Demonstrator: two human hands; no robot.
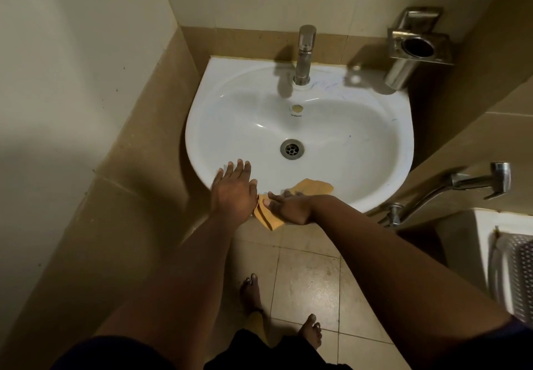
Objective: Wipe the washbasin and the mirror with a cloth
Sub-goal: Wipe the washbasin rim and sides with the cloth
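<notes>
Dim warm light, glare on the washbasin [360, 127], wide-angle bending at edges.

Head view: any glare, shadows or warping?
Head view: dim, warm light; soft glare streaks on the basin; the tap casts a shadow left onto the rim; wide-angle lens bends walls and forearms; far left wall is blurred.

White washbasin [375, 127], left hand [232, 193] flat on its front rim, right hand [291, 206] pressing orange cloth [313, 187] there
</notes>
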